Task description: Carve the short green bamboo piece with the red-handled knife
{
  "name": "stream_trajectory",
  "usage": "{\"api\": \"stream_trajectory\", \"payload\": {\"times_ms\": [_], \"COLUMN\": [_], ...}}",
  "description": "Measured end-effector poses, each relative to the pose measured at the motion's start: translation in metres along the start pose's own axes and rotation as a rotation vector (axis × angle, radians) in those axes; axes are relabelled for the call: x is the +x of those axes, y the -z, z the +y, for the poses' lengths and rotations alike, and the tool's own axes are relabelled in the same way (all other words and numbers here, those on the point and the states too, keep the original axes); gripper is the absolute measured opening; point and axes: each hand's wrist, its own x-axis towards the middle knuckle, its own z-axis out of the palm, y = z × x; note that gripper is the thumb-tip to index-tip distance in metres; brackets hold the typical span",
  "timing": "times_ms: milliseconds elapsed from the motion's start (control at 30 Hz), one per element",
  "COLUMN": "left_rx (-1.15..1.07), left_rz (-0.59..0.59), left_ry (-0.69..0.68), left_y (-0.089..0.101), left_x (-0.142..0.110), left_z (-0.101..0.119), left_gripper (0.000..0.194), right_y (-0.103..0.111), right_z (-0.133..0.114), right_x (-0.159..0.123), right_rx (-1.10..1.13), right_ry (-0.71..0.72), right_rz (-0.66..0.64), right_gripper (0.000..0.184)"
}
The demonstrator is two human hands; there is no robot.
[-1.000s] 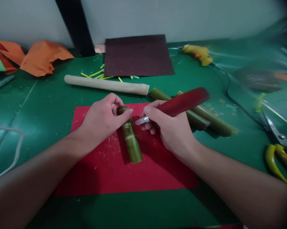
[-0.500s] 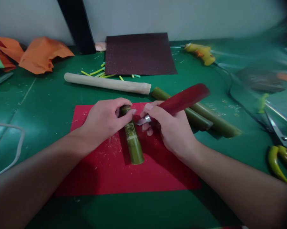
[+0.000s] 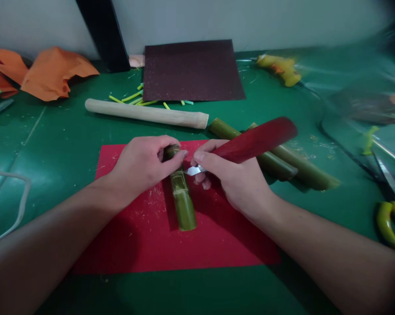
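Observation:
My left hand (image 3: pixel 148 159) is closed around the far end of a short green bamboo piece (image 3: pixel 185 210), which lies on a red sheet (image 3: pixel 145 249). Lighter scratched lines mark the bamboo near its ring. In my right hand (image 3: pixel 237 179) is a carving knife (image 3: pixel 253 141) with a wide red handle, held like a pen. Its short metal blade points left, with the tip at the bamboo's right side, just by my left thumb. Fine pale shavings are scattered on the sheet.
Beyond my hands lie a pale wooden stick (image 3: pixel 145 114), green bamboo lengths (image 3: pixel 302 168) and a dark brown sheet (image 3: pixel 192 72). A yellow glue gun (image 3: pixel 279 69) sits at the back right, scissors (image 3: pixel 389 223) at the right edge. Crumpled orange paper (image 3: pixel 56 74) is at the left.
The knife handle has swung slightly right and the blade has turned a little, its tip still at the bamboo. My left hand keeps its hold. The view has shifted slightly.

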Motion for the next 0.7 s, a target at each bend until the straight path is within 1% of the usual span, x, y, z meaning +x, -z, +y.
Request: {"api": "stream_trajectory", "payload": {"times_ms": [100, 200, 300, 367, 433, 500, 633, 700], "left_rx": [-0.013, -0.017, 0.026, 0.092, 0.143, 0.138, 0.066, 0.07], "left_rz": [-0.006, -0.01, -0.02, 0.015, 0.072, 0.11, 0.084, 0.082], "left_ry": [0.03, 0.09, 0.12, 0.092, 0.034, -0.028, -0.123, -0.128], "left_y": [0.001, 0.002, 0.004, 0.004, 0.002, 0.001, -0.001, -0.001], "left_x": [0.0, -0.001, -0.001, -0.001, -0.001, -0.001, 0.001, 0.001], "left_z": [0.002, 0.006, 0.01, 0.012, 0.011, 0.009, 0.001, -0.002], "left_gripper": [0.029, 0.028, 0.028, 0.026, 0.026, 0.026, 0.019, 0.014], "right_y": [0.001, 0.001, 0.0, -0.001, -0.002, -0.002, -0.001, 0.0], "right_z": [0.001, 0.001, 0.0, -0.001, -0.001, 0.0, 0.001, 0.001], "right_x": [0.0, 0.0, 0.0, 0.0, 0.0, 0.0, 0.0, 0.0], "right_rx": [0.001, -0.028, -0.059, -0.082, -0.11, -0.131, -0.13, -0.121], "right_ry": [0.018, 0.036, 0.037, 0.031, 0.03, 0.04, 0.046, 0.032], "right_rz": [-0.013, -0.015, -0.014, -0.027, -0.053, -0.08, -0.098, -0.096], "right_gripper": [0.017, 0.018, 0.018, 0.018, 0.017, 0.016, 0.016, 0.016]}}
